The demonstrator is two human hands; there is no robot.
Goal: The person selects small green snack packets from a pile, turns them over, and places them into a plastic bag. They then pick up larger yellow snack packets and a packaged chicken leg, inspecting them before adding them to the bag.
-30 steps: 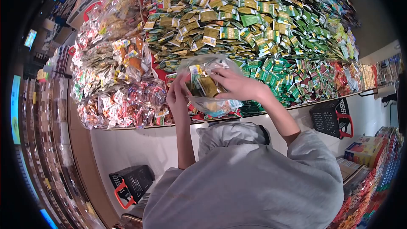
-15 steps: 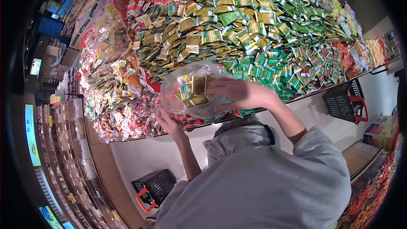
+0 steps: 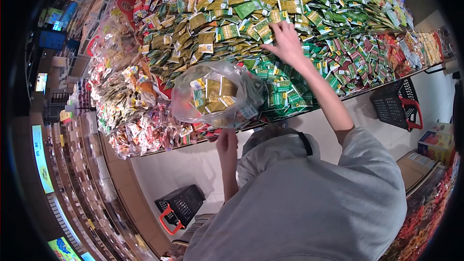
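My left hand [image 3: 227, 141] grips the bottom of a clear plastic bag [image 3: 212, 96] from below. The bag holds several gold and green snack packets and hangs in front of the display's edge. My right hand [image 3: 286, 41] is stretched out over a big heap of green and gold packets [image 3: 227, 14], fingers spread and resting on the packets, with nothing visibly held. The two hands are well apart, and the bag's mouth is open towards the heap.
A sloping display counter is piled with packets: clear-wrapped sweets [image 3: 135, 116] at left, red and green ones [image 3: 382, 63] at right. Black baskets with red handles stand on the floor at right [image 3: 394, 104] and lower left [image 3: 181, 205]. Boxes [image 3: 437, 145] sit at far right.
My right hand has left the bag and reached up onto the heap of packets. My left hand has slid lower and now holds the bag alone.
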